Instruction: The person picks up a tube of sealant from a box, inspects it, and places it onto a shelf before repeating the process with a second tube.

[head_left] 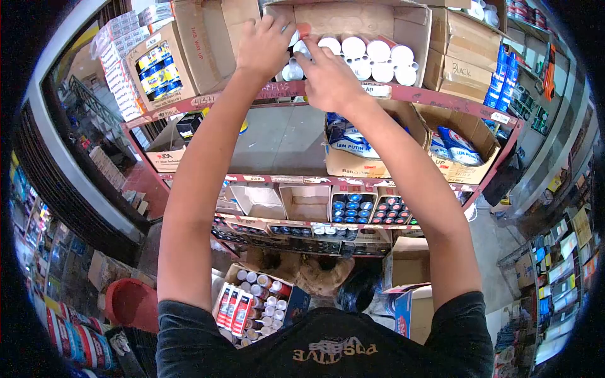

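Observation:
At the left end of an open carton (413, 25) on the top shelf, both my hands reach in among several white-capped bottles (378, 51). My left hand (265, 47) is over the carton's left side with its fingers spread and bent, fingertips beside a reddish bottle (304, 29). My right hand (331, 79) has its finger and thumb on either side of a white cap (300, 48), apparently gripping it. Both palms face away, and the undersides of the fingers are hidden. The other caps stand stacked in rows to the right.
Left stands a carton of blue-and-yellow cans (156, 70); right, a box marked BLACK (465, 74). Below, cartons hold blue-white glue packs (356, 140). The red shelf edge (441, 96) runs under my wrists. Lower down sits a box of bottles (261, 293) beside a red tub (130, 305).

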Motion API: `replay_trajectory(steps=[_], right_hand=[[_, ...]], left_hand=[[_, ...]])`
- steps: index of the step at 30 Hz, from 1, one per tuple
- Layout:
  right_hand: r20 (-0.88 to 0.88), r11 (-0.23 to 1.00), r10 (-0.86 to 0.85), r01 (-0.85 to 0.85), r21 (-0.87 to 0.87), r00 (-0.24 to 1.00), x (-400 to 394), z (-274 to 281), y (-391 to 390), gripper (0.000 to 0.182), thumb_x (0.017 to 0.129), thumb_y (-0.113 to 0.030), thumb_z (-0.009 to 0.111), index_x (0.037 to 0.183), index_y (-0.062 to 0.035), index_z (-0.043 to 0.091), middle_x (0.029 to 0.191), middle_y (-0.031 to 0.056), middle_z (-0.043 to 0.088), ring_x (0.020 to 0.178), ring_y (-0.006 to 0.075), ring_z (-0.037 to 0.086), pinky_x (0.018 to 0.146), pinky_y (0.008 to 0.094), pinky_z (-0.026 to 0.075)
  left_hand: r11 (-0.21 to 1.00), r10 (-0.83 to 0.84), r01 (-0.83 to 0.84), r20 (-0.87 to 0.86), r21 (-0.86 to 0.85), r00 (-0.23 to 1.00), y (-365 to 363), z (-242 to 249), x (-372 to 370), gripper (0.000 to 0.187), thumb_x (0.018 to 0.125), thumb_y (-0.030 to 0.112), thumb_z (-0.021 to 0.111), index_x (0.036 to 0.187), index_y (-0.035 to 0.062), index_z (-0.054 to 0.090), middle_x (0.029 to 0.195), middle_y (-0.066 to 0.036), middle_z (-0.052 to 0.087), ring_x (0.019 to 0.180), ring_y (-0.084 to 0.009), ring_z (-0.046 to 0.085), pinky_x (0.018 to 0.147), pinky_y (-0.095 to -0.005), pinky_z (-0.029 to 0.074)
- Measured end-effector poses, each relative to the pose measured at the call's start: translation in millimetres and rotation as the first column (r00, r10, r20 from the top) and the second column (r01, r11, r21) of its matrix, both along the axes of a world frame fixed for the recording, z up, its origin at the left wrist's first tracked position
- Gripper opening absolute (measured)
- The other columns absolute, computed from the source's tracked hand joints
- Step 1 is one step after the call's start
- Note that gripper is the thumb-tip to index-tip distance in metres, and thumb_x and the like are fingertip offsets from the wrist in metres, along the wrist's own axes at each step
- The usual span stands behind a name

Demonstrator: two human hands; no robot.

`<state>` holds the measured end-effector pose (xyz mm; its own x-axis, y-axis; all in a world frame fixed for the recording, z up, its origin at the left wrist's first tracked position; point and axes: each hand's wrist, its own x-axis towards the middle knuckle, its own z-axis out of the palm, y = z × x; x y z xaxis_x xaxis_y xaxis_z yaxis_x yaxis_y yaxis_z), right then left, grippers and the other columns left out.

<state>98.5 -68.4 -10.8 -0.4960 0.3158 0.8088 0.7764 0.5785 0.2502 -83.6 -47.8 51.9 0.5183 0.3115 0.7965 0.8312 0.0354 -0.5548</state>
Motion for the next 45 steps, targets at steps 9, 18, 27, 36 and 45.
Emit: replay_trajectory(steps=[9,18,27,36,45], right_hand=[[-0.04,0.998,0.062,-0.061,0.011,0.997,2,-6,3,0.061,0.077,-0.008,0.068,0.136,0.0006,0.058,0.155,0.0284,0.04,0.126,0.0445,0.055,0.108,0.0486,0.047],[0.026,0.996,-0.024,0.026,-0.088,0.999,3,2,-6,0.066,0.082,-0.016,0.07,0.144,0.0,0.053,0.157,0.0262,0.039,0.137,0.0382,0.05,0.113,0.046,0.044],[0.02,0.992,-0.036,0.038,-0.12,0.999,1,4,-7,0.068,0.083,-0.018,0.069,0.146,0.0001,0.052,0.158,0.0266,0.038,0.14,0.0382,0.047,0.113,0.0457,0.044],[0.024,0.991,-0.048,0.05,-0.126,0.999,0,3,-10,0.068,0.082,-0.02,0.07,0.145,0.0,0.052,0.159,0.027,0.037,0.14,0.0386,0.047,0.114,0.0463,0.044],[0.036,0.984,-0.06,0.065,-0.164,0.998,-2,4,-12,0.069,0.082,-0.02,0.07,0.145,0.0004,0.052,0.159,0.0272,0.036,0.138,0.0386,0.049,0.113,0.0468,0.044]], left_hand=[[0.999,0.003,-0.003,0.009,-0.043,1.0,-2,-1,9,0.046,0.087,0.024,0.069,0.133,0.0251,0.062,0.12,-0.008,0.07,0.123,-0.025,0.056,0.101,-0.0501,0.037],[0.992,-0.012,0.013,0.006,-0.124,1.0,-15,14,14,0.047,0.083,0.026,0.072,0.13,0.0214,0.065,0.117,-0.009,0.07,0.122,-0.0277,0.058,0.103,-0.0541,0.039],[0.987,0.026,-0.036,-0.068,-0.156,0.997,-6,26,6,0.029,0.089,0.023,0.069,0.118,0.0227,0.074,0.112,-0.006,0.074,0.118,-0.0234,0.062,0.099,-0.0499,0.041],[0.986,0.051,-0.054,-0.027,-0.157,0.998,-9,23,8,0.033,0.091,0.029,0.07,0.122,0.0224,0.073,0.111,-0.007,0.074,0.117,-0.0244,0.063,0.097,-0.0495,0.042],[0.991,0.009,-0.001,0.056,-0.135,0.998,-13,9,10,0.024,0.085,0.019,0.07,0.108,0.0152,0.076,0.106,-0.007,0.076,0.117,-0.0243,0.063,0.103,-0.0502,0.041]])
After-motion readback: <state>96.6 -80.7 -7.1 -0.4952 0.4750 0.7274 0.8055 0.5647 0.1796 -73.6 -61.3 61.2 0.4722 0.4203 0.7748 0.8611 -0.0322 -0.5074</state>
